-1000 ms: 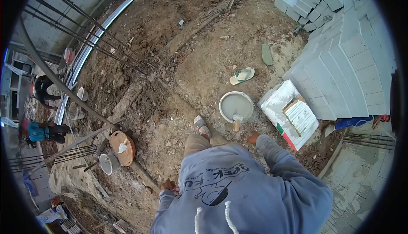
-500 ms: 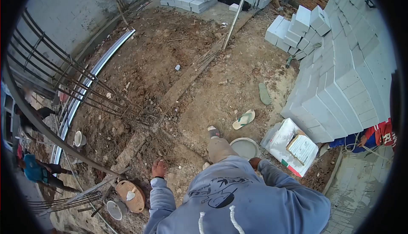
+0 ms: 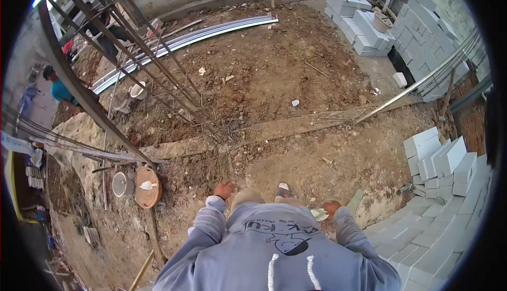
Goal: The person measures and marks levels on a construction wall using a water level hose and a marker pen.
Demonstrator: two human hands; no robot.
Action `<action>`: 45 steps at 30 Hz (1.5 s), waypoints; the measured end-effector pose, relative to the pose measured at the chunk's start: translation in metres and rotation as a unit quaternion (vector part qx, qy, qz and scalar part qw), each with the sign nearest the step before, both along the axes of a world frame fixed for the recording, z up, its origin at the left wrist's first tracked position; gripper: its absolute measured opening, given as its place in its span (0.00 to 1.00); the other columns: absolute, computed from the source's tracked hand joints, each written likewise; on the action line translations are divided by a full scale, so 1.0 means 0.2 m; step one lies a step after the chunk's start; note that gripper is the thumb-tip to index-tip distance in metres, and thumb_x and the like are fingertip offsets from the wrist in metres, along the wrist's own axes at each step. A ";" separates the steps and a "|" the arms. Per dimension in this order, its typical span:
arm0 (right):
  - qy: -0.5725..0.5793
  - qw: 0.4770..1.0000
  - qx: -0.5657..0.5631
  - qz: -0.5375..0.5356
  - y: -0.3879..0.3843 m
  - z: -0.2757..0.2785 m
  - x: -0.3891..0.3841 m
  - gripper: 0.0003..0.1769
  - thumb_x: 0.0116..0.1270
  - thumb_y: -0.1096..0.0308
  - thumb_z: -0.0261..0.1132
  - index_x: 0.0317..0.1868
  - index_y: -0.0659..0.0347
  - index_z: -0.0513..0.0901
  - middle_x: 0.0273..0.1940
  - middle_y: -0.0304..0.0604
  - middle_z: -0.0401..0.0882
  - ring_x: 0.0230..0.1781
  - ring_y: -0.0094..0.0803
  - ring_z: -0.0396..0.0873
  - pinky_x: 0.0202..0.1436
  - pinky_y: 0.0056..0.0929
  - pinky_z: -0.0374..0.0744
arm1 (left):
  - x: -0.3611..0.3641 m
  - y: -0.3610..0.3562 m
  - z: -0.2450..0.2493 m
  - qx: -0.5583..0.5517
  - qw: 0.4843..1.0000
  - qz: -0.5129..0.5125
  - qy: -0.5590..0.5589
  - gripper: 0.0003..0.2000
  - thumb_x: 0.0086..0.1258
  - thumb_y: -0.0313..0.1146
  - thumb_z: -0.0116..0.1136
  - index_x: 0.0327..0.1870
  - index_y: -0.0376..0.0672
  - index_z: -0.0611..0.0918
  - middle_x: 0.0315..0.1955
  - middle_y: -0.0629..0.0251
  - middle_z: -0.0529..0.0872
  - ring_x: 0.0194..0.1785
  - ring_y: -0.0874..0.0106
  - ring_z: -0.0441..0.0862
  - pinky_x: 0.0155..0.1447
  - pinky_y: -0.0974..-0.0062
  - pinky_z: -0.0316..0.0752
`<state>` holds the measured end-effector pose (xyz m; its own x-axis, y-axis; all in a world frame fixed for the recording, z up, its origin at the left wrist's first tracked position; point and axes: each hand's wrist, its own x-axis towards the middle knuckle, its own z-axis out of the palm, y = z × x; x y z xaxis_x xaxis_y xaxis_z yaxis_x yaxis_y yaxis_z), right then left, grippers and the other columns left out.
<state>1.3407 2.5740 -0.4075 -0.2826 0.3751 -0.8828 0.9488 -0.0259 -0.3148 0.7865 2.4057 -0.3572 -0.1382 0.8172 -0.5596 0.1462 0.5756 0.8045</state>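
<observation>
My left hand (image 3: 225, 190) hangs beside my left thigh over bare soil, its fingers curled loosely; whether it holds anything is too small to tell. On the other side, my right hand (image 3: 331, 208) is near my right hip, close to a pale sandal (image 3: 319, 214) on the ground, and its fingers are not clear. A green sandal (image 3: 355, 200) lies to the right of that hand. One foot (image 3: 283, 189) shows ahead of my body.
Steel rebar cages (image 3: 153, 53) lean at the left. A round wooden board (image 3: 148, 187) and a bucket (image 3: 122, 184) lie at lower left. Light block stacks (image 3: 443, 159) stand right. Metal channels (image 3: 185, 45) lie behind. Two people, one in a teal shirt (image 3: 64, 90), are at upper left.
The view has swung left, so the blocks and ground features sit further right. My right hand has come away from the round basin, which is out of view with the white sack.
</observation>
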 end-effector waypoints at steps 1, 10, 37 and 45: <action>-0.014 0.998 -0.013 -0.058 0.13 0.07 -0.09 0.27 0.66 0.49 0.61 0.60 0.55 0.75 0.52 0.47 0.80 0.55 0.45 0.77 0.49 0.43 0.80 | 0.12 0.22 0.25 0.033 0.964 0.238 -0.115 0.14 0.69 0.35 0.54 0.49 0.34 0.80 0.31 0.67 0.83 0.32 0.74 0.81 0.42 0.74 0.76; 0.096 0.984 -0.058 0.139 0.67 0.46 -1.00 0.35 0.63 0.43 0.58 0.61 0.61 0.74 0.59 0.57 0.74 0.58 0.47 0.75 0.58 0.40 0.75 | 0.10 0.36 0.45 -0.071 0.964 0.219 0.134 0.23 0.67 0.45 0.52 0.55 0.37 0.79 0.47 0.49 0.84 0.49 0.58 0.82 0.57 0.63 0.73; -0.120 0.863 0.003 0.491 1.96 -0.13 -1.86 0.26 0.68 0.51 0.53 0.55 0.63 0.78 0.51 0.52 0.82 0.47 0.41 0.82 0.49 0.40 0.79 | 1.78 0.25 0.01 -0.395 0.855 0.335 0.005 0.21 0.65 0.44 0.51 0.60 0.54 0.77 0.54 0.53 0.81 0.60 0.52 0.76 0.60 0.57 0.73; 0.124 0.783 -0.050 0.608 1.57 0.18 -1.98 0.25 0.65 0.49 0.57 0.48 0.63 0.82 0.36 0.47 0.85 0.33 0.38 0.82 0.40 0.37 0.79 | 1.30 -0.01 -0.20 -0.240 0.859 0.446 0.077 0.16 0.68 0.43 0.54 0.54 0.48 0.77 0.40 0.62 0.83 0.41 0.65 0.82 0.35 0.66 0.75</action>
<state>0.9454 2.8885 -0.3718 -0.5437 -0.3718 -0.7524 0.2022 0.8121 -0.5474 1.0464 2.4042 -0.3969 -0.6922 0.0285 -0.7211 -0.4419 0.7732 0.4548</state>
